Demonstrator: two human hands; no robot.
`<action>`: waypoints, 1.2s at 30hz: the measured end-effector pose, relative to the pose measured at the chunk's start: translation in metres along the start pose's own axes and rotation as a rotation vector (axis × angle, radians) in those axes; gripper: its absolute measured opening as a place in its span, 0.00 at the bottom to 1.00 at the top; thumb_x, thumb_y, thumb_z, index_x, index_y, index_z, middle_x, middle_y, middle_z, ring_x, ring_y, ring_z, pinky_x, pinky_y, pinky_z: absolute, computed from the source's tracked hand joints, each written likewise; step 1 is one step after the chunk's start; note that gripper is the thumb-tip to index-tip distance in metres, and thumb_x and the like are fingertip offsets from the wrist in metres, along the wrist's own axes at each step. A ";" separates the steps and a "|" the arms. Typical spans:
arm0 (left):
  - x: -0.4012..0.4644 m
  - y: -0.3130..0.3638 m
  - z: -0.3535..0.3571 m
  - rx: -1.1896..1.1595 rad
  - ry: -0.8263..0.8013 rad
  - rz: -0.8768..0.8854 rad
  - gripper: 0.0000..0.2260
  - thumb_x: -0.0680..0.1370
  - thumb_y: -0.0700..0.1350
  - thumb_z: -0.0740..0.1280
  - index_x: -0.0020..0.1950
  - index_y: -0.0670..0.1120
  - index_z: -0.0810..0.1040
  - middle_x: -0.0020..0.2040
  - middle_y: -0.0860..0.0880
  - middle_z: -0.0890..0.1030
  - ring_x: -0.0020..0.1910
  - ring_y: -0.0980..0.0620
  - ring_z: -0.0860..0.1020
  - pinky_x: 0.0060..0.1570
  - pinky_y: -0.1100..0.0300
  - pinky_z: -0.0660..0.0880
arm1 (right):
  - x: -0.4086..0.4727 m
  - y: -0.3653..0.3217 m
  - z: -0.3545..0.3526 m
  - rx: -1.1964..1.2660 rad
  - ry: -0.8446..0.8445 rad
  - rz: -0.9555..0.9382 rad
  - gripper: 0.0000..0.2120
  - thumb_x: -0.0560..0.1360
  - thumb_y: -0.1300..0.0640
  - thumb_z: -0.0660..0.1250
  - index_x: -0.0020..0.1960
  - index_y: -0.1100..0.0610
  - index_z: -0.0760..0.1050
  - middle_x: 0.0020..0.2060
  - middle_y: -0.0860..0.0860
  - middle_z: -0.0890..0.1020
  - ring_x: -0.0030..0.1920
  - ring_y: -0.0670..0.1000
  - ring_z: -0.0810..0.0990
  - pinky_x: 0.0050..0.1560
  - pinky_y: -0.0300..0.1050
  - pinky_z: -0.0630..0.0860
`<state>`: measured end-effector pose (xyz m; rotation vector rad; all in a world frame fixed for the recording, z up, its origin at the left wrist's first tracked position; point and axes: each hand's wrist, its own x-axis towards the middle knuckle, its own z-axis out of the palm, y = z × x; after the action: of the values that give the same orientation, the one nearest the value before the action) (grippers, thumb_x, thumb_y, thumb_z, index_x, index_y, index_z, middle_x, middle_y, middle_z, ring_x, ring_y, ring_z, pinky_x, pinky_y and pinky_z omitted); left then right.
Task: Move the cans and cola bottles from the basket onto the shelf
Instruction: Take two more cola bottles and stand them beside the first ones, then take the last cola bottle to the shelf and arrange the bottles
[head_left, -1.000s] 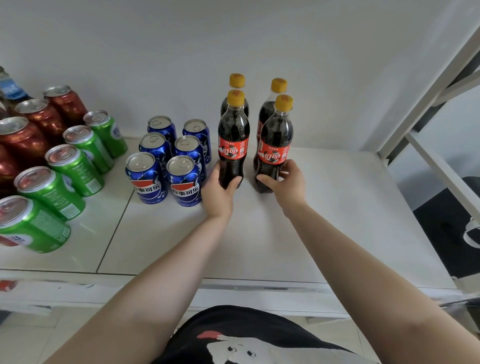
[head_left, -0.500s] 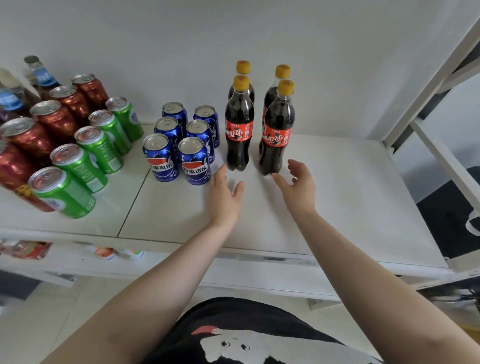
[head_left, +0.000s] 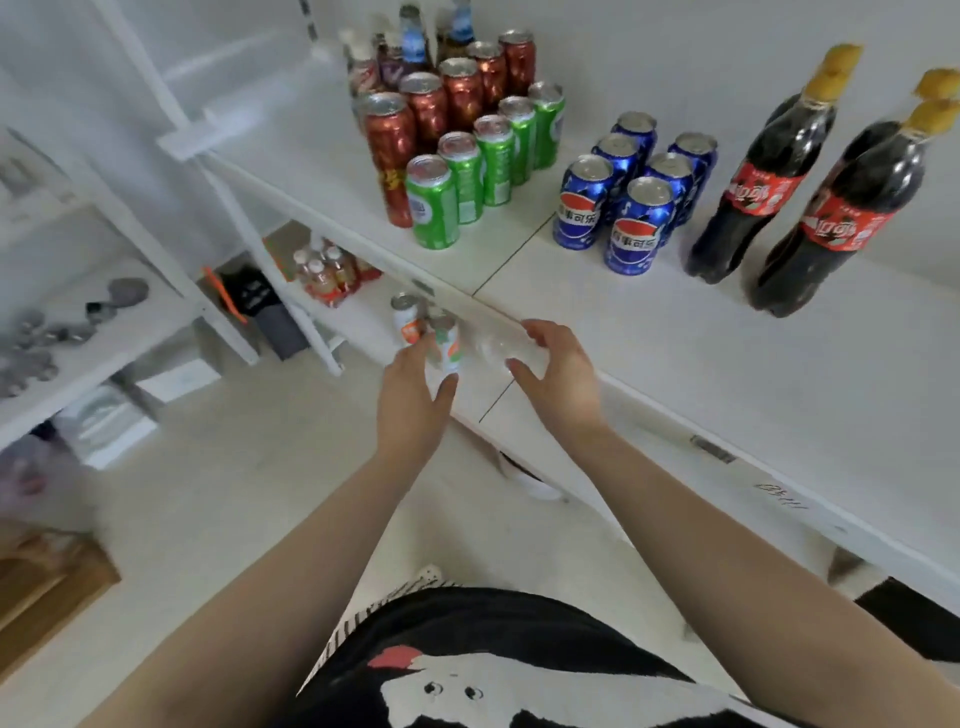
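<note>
From my remote feed, the left hand (head_left: 413, 400) and right hand (head_left: 563, 379) hover empty, fingers loosely spread, off the front edge of the shelf (head_left: 675, 364). On it stand 4 cola bottles (head_left: 769, 176), 6 blue cans (head_left: 636, 223) and the green cans (head_left: 467, 176).

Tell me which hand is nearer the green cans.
Left. The left hand is below the green cans, off the shelf's front edge. The right hand is at that edge, farther right, more under the blue cans.
</note>
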<state>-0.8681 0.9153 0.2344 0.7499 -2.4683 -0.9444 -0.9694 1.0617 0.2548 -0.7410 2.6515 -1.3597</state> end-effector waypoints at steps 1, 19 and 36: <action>-0.009 -0.019 -0.014 0.043 0.010 -0.060 0.24 0.78 0.46 0.65 0.73 0.45 0.66 0.67 0.45 0.74 0.67 0.45 0.70 0.64 0.57 0.65 | -0.003 -0.008 0.015 -0.023 -0.064 -0.016 0.22 0.72 0.58 0.71 0.65 0.56 0.73 0.60 0.51 0.77 0.60 0.52 0.76 0.59 0.42 0.71; -0.191 -0.330 -0.276 0.178 0.001 -0.677 0.24 0.78 0.50 0.66 0.72 0.46 0.67 0.68 0.45 0.72 0.65 0.44 0.72 0.64 0.52 0.69 | -0.137 -0.197 0.345 -0.378 -0.808 -0.213 0.25 0.75 0.51 0.67 0.69 0.57 0.68 0.63 0.55 0.75 0.64 0.56 0.73 0.62 0.49 0.69; -0.211 -0.518 -0.447 0.122 0.174 -1.026 0.24 0.77 0.50 0.65 0.72 0.47 0.67 0.68 0.46 0.73 0.66 0.46 0.71 0.63 0.53 0.70 | -0.170 -0.391 0.632 -0.469 -1.195 -0.590 0.25 0.75 0.52 0.67 0.69 0.57 0.67 0.65 0.57 0.73 0.65 0.57 0.73 0.61 0.50 0.72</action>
<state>-0.2928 0.4979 0.1486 2.1244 -1.9204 -0.9497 -0.4956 0.4738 0.1515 -1.7483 1.7454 -0.0725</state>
